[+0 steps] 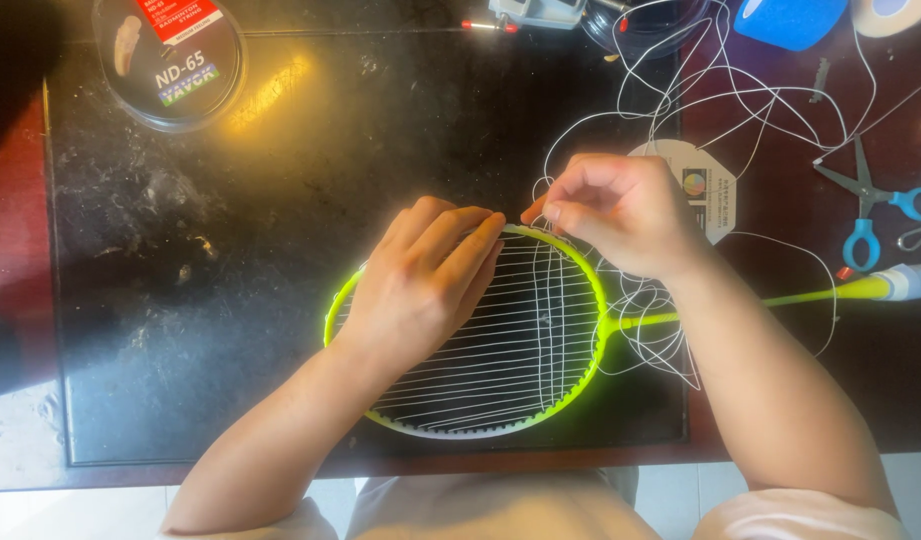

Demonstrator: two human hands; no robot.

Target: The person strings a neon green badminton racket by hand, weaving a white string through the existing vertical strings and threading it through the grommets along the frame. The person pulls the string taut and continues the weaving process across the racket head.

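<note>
A dark, mottled stone-like tabletop point(230, 300) with a reddish wooden border fills most of the view. On it, near the person, lies a neon-yellow badminton racket point(592, 300) with a partly strung oval head; its thin yellow shaft runs right to a white grip at the right edge.

The left hand point(420, 280) lies flat over the left half of the racket head — fingers extended and close together, fingertips pressing on the far rim of the frame, gripping nothing that shows. The right hand point(620, 210) hovers at the far rim just right of those fingertips, its thumb and forefinger pinched together on a strand of thin white racket string point(680, 110) where it meets the frame; the other fingers curl loosely.

The rest of that string sprawls in loose loops over the far right of the table and around the racket's throat. At the far left sits a round clear plastic string reel case point(170, 60) with a red and white label. An octagonal white card point(715, 195) lies partly under the right hand. Further right rest scissors with blue handles point(870, 215) — blades pointing far — and a roll of blue tape point(790, 20) sits at the far edge.
</note>
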